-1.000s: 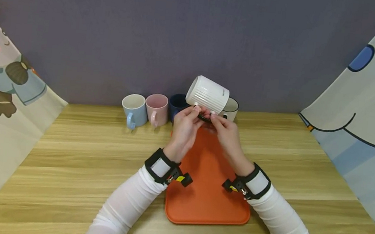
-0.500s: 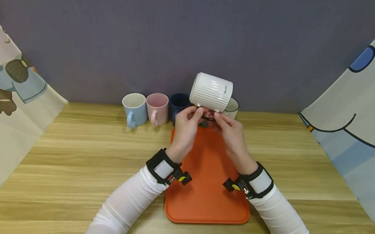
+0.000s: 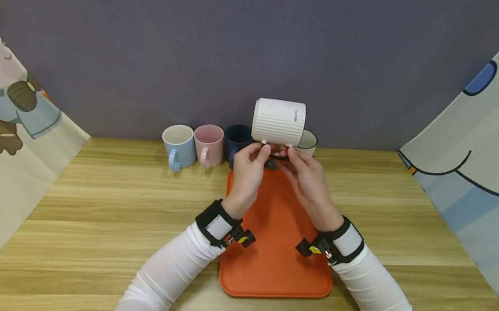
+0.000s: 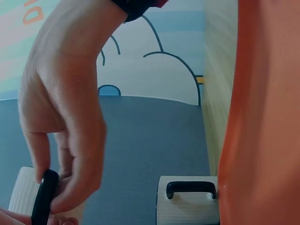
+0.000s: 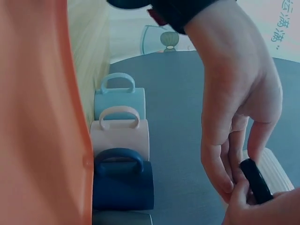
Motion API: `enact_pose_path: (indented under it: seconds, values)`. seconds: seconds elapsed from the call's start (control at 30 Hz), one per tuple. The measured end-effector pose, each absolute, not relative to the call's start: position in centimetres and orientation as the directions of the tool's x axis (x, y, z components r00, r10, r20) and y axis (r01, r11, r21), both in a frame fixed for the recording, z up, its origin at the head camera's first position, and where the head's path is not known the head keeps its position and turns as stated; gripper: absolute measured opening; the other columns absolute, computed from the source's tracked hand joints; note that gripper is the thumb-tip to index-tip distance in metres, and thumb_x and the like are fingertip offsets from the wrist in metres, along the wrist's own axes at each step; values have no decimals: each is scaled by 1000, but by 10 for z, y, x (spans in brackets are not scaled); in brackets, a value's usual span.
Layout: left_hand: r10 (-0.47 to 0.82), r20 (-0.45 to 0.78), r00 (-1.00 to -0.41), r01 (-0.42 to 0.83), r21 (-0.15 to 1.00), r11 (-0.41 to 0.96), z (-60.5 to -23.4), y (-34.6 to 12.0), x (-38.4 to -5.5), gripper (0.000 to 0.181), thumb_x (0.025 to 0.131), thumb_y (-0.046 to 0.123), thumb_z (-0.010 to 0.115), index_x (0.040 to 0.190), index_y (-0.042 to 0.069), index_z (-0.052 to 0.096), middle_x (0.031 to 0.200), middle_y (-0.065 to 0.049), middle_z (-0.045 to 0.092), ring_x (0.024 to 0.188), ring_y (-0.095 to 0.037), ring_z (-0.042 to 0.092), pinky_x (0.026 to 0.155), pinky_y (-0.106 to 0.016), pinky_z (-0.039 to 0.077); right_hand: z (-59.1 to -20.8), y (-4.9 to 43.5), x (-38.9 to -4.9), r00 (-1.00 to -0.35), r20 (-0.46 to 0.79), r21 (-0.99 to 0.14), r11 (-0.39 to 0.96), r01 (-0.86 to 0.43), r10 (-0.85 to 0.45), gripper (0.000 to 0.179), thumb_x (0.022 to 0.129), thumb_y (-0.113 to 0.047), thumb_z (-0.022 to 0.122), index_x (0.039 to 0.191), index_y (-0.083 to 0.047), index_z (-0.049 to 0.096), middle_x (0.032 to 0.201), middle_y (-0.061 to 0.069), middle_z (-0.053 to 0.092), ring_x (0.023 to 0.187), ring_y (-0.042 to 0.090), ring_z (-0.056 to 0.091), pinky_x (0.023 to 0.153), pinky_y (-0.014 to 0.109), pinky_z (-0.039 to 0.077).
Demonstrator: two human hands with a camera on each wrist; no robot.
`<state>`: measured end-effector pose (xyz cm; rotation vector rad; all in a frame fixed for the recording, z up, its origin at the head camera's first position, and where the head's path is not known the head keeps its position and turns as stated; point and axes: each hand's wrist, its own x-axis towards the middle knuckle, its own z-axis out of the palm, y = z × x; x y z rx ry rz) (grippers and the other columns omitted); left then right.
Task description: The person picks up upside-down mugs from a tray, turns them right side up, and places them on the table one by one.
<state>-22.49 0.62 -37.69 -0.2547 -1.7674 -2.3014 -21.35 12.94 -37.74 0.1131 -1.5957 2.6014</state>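
Observation:
A white ribbed mug [image 3: 278, 122] with small dark lettering is held up on its side over the far end of the orange tray [image 3: 277, 260]. My left hand [image 3: 247, 170] pinches one end of its black handle [image 5: 255, 180] between thumb and fingers. At the handle's other end, my right hand [image 3: 308, 182] pinches likewise. The left wrist view shows the right hand [image 4: 68, 108] across the handle; the right wrist view shows the left hand [image 5: 239, 93].
Along the back panel stand a light blue mug [image 3: 180, 143], a pink mug [image 3: 209, 143], a navy mug [image 3: 237, 136] and a white dark-rimmed mug [image 3: 307, 142]. Part of a grey-green mug [image 5: 123, 218] shows beside the navy one. Printed sheets flank the wooden table [image 3: 135, 204].
The white mug has turned from slanting, with its left end raised, to nearly level, and its opening has turned out of sight. Both hands keep holding the handle and shift slightly.

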Motion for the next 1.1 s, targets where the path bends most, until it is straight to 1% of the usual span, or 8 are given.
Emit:
enact_pose_path:
  seconds: [0.17, 0.33, 0.43, 0.57, 0.7, 0.83, 0.97, 1.1]
  values:
    - [-60, 252, -966, 258, 920, -295, -378, 8, -225, 21, 96, 7, 54, 105, -9, 65, 93, -8, 66, 81, -9, 59, 73, -20, 48, -377, 128, -213, -991, 130, -845, -523, -111, -1, 21, 100, -17, 46, 96, -7, 64, 95, 1, 64, 91, 11, 64, 88, 24, 52]
    - [-18, 191, -981, 182, 900, -396, -378, 11, -225, 23, 97, 6, 51, 105, -12, 63, 90, -2, 63, 83, -9, 58, 78, -22, 47, -379, 127, -212, -986, 157, -786, -611, -94, -50, 24, 101, -21, 43, 94, -6, 60, 93, 2, 59, 93, 14, 60, 94, 26, 47]
    - [10, 143, -990, 121, 872, -475, -379, 13, -226, 22, 97, 4, 50, 103, -14, 60, 90, -2, 59, 82, -10, 58, 78, -23, 47, -381, 126, -213, -982, 179, -757, -646, -95, -66, 25, 101, -23, 43, 91, -8, 60, 90, 1, 59, 93, 15, 60, 96, 28, 44]
    - [35, 111, -993, 76, 844, -532, -380, 14, -226, 19, 97, 3, 49, 98, -12, 59, 91, -4, 57, 81, -11, 58, 77, -23, 47, -382, 124, -213, -978, 202, -736, -668, -114, -56, 24, 100, -24, 44, 91, -9, 61, 90, 1, 61, 94, 14, 60, 97, 28, 42]
    - [33, 125, -992, 88, 837, -540, -380, 16, -226, 16, 96, 1, 49, 94, -11, 60, 89, -4, 58, 80, -12, 59, 77, -23, 49, -383, 123, -215, -977, 210, -714, -689, -123, -43, 24, 100, -24, 44, 90, -10, 61, 87, 0, 61, 92, 13, 59, 98, 28, 42]
    - [31, 137, -990, 100, 841, -531, -380, 17, -225, 15, 95, 1, 51, 90, -8, 62, 89, -6, 60, 80, -13, 60, 78, -25, 50, -381, 126, -215, -985, 163, -667, -742, -64, -61, 26, 102, -22, 41, 88, -9, 59, 84, 1, 58, 87, 13, 57, 95, 28, 42]
    - [45, 141, -989, 100, 863, -496, -382, 18, -225, 15, 96, 4, 51, 92, -5, 63, 94, -8, 61, 83, -12, 60, 84, -27, 50, -378, 130, -215, -990, 114, -610, -792, 0, -88, 26, 102, -19, 40, 87, -7, 58, 82, 2, 57, 84, 15, 56, 93, 27, 42]
    - [71, 141, -988, 95, 891, -444, -385, 18, -226, 17, 97, 6, 51, 94, -7, 62, 96, -8, 59, 85, -10, 60, 93, -34, 49, -377, 132, -216, -990, 107, -588, -808, 9, -89, 27, 102, -17, 40, 86, -5, 59, 81, 3, 57, 82, 16, 55, 87, 27, 43]
